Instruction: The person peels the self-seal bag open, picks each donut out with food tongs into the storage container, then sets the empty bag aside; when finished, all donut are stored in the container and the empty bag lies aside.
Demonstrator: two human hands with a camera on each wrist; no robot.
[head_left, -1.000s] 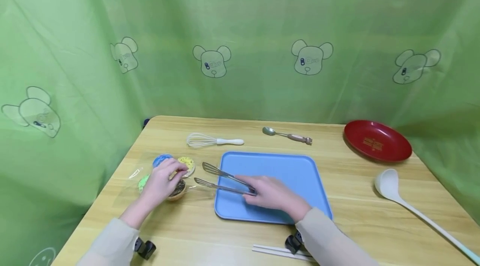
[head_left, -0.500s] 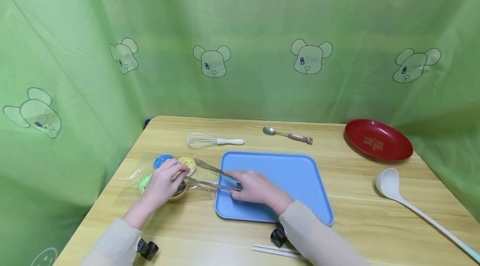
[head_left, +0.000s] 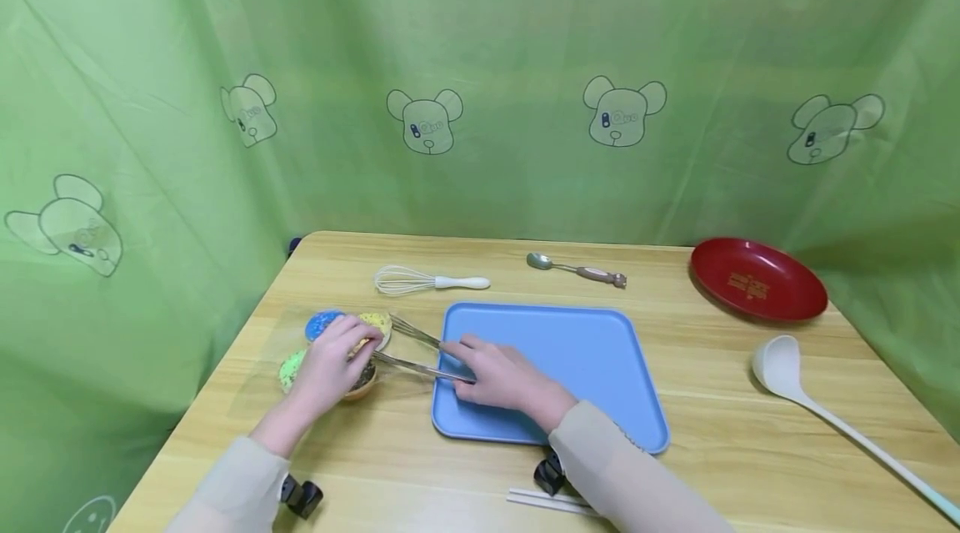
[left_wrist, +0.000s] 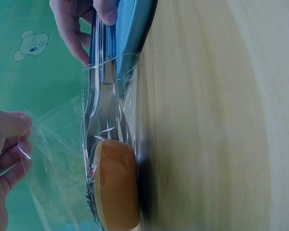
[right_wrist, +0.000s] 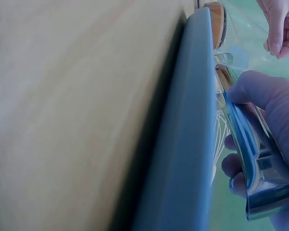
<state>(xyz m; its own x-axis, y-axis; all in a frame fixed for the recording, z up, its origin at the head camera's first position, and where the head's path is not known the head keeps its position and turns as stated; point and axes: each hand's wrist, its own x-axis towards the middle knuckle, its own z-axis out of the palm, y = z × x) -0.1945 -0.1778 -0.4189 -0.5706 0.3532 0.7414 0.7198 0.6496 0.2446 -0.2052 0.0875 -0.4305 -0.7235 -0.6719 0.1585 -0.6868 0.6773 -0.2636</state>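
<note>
My left hand [head_left: 330, 362] pinches the upper edge of a clear plastic bag [left_wrist: 58, 159] and lifts it. Inside the bag lie several sprinkled doughnuts: a blue one [head_left: 320, 323], a green one [head_left: 290, 369], a yellow one [head_left: 378, 324] and a chocolate one [head_left: 365, 384]. My right hand [head_left: 501, 376], above the blue tray [head_left: 558, 358], grips metal tongs [head_left: 422, 368], thumb on one arm and fingers on the other. In the left wrist view the slotted tong end reaches through the bag's mouth, right at the chocolate-topped doughnut [left_wrist: 118, 180]. My left hand partly hides the doughnuts in the head view.
Behind the tray lie a white whisk [head_left: 427, 282] and a spoon [head_left: 573, 269]. A red plate [head_left: 757, 283] and a long-handled ladle [head_left: 780, 370] are at the right. White chopsticks [head_left: 543, 500] lie near the front. A green curtain [head_left: 525, 199] hangs behind the table.
My right hand has moved left with the tongs, and their ends have gone into the bag toward the doughnuts. My left hand keeps its hold on the bag and has barely moved.
</note>
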